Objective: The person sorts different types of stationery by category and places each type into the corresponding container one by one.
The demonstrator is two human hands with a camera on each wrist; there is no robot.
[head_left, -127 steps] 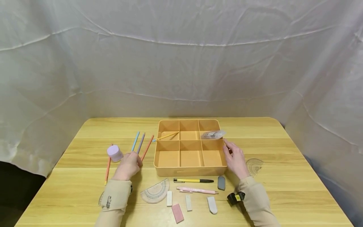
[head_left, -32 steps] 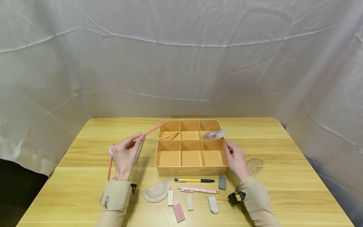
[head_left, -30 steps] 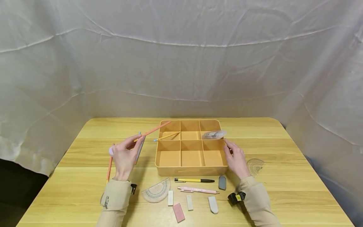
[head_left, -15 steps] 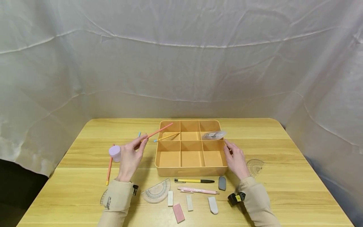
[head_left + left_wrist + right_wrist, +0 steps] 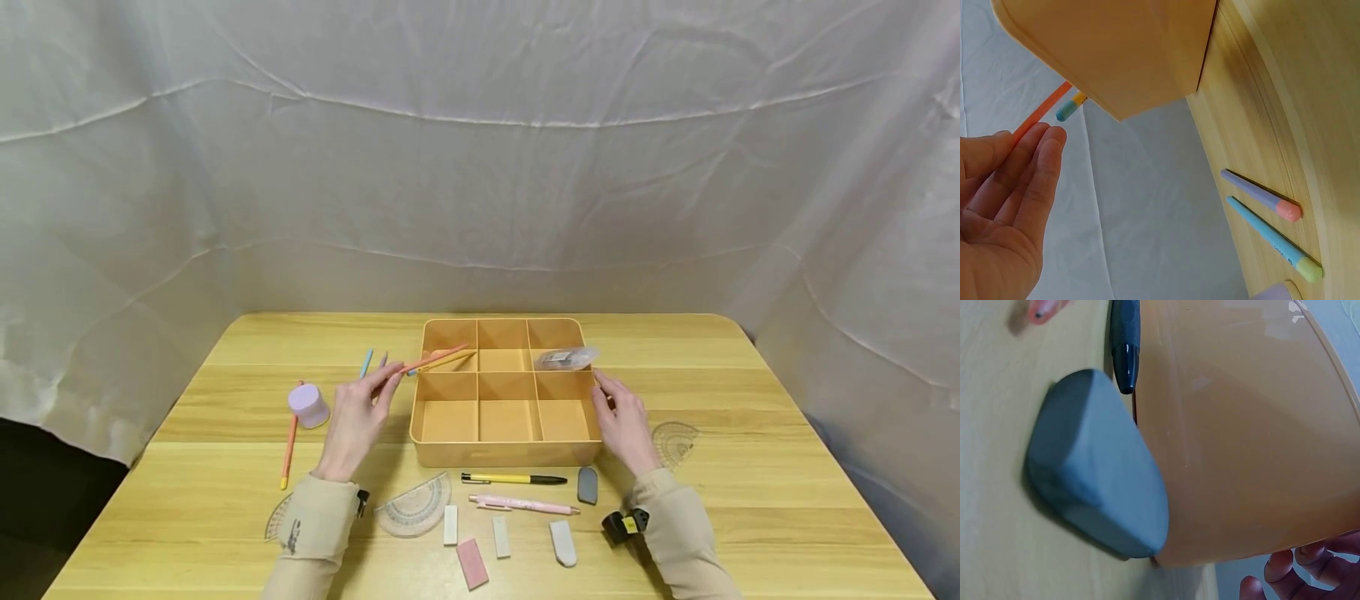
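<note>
One slim orange pencil (image 5: 1044, 109) sits pinched between thumb and fingertips of the left hand (image 5: 358, 421), its far end over the smooth plastic box's (image 5: 506, 455) back-left compartment. The right hand (image 5: 626, 421) touches the box's side, fingers bent; whether they grip is unclear. A rounded, matte grey eraser (image 5: 1097, 465) lies near.

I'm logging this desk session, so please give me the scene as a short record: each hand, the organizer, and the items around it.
Left hand: pinches an orange pencil, its far end over the far-left compartment of the organizer
Right hand: touches the organizer's right side
Organizer: six compartments; yellow pencil slanting from far left, clear plastic packet at far right
In front: yellow-and-black pen, pink pen, grey eraser, pink eraser
Left of organizer: blue pencil, purple pencil, lilac cylinder
</note>
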